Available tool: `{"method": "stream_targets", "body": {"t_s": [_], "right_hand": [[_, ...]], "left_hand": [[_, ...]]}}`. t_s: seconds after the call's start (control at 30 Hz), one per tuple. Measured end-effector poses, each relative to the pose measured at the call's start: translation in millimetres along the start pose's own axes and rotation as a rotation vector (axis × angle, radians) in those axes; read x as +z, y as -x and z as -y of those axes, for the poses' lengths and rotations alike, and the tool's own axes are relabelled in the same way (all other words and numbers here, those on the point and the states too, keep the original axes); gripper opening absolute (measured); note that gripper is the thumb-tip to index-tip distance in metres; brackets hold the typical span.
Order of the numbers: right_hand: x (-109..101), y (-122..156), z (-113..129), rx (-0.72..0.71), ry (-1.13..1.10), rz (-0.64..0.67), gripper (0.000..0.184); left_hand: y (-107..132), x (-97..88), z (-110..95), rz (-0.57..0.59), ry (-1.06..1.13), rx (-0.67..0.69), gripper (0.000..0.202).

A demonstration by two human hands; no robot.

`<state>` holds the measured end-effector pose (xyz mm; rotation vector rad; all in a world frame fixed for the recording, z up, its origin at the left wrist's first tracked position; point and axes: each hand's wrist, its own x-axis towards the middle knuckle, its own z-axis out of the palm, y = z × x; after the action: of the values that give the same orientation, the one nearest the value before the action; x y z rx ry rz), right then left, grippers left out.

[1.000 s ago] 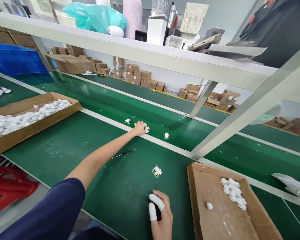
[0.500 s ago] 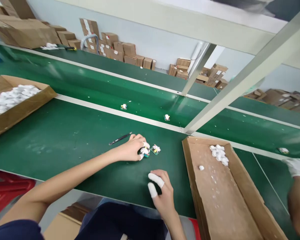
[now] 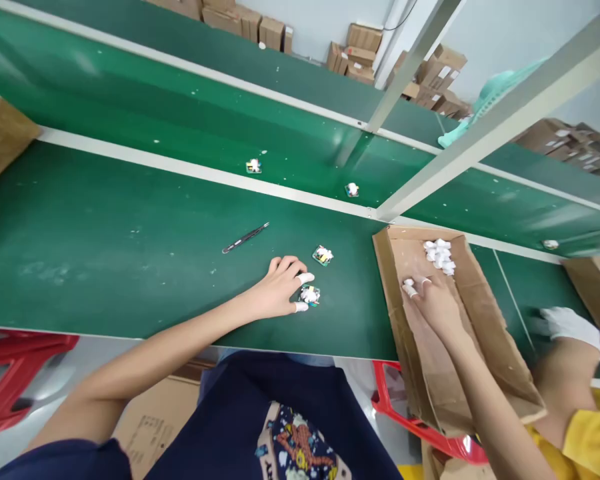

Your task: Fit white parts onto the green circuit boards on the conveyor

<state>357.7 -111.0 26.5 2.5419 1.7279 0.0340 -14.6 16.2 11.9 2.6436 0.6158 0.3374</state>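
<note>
Left hand (image 3: 279, 292): thumb and finger apart around the board (image 3: 310, 295), toward the tabletop (image 3: 130, 267) front edge; can't tell if clamped. Right hand (image 3: 437, 308) tips meet a blob (image 3: 408, 283) by the box (image 3: 399, 327) left wall, grip unclear. I'd pinch lightly, steady the board.

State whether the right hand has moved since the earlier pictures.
Yes: judged against the cardboard tray, the right hand has moved rightward, from beside the tray's left wall to within its walls.

Left hand (image 3: 277, 291): palm down, thumb (image 3: 301, 307) and forefinger (image 3: 306, 278) apart | right hand (image 3: 436, 303): arm (image 3: 485, 387) outstretched
</note>
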Motion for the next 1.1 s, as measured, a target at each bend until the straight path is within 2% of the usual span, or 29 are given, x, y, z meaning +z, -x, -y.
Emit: {"method": "stream_targets", "body": {"t_s": [0.07,0.17,0.27,0.33,0.43,0.53,0.63,0.7,0.8,0.87,1.0,1.1], "right_hand": [[1.6,-0.8,0.9,-0.018,0.001,0.012,0.035],[-27.0,15.8,15.3,-0.073,-0.107,-0.08,0.033],[-64.8,45.5,57.8,-0.143,-0.32,-0.182,0.027],[-73.2,63.9,99.3,-0.218,-0.483,-0.164,0.022],[-50.3,75.8,158.2,-0.333,-0.66,-0.131,0.02],[-13.0,72.2,191.3,-0.355,-0.664,-0.114,0.027],[4.4,68.6,199.4,-0.388,-0.592,-0.097,0.037],[3.3,67.7,197.9,-0.409,-0.586,-0.061,0.04],[-3.9,62.5,193.8,-0.387,-0.678,0.006,0.034],[-6.5,55.1,192.0,-0.324,-0.74,0.072,0.031],[-6.9,39.1,193.6,-0.208,-0.722,0.279,0.041],[-8.2,32.0,198.3,-0.193,-0.603,0.388,0.028]], "left_hand": [[-0.1,1.6,2.1,-0.004,-0.019,0.003,0.042],[-1.2,4.8,2.1,-0.002,-0.027,0.011,0.029],[-2.3,6.3,-0.4,-0.011,-0.022,0.013,0.021],[-2.8,6.1,-2.0,-0.017,-0.019,0.013,0.018],[-3.3,6.2,-2.8,-0.026,-0.013,0.009,0.02],[-3.3,7.8,-2.2,-0.028,0.001,0.007,0.021],[-2.8,9.4,-1.7,-0.04,0.011,0.004,0.018],[-2.4,10.0,-1.6,-0.049,0.019,0.005,0.016],[-1.9,10.5,-1.1,-0.048,0.036,0.006,0.017],[-1.8,11.0,-0.4,-0.045,0.046,0.005,0.017],[-1.7,12.0,1.0,-0.043,0.05,0.019,0.015],[-1.6,11.3,1.6,-0.045,0.045,0.038,0.012]]}}
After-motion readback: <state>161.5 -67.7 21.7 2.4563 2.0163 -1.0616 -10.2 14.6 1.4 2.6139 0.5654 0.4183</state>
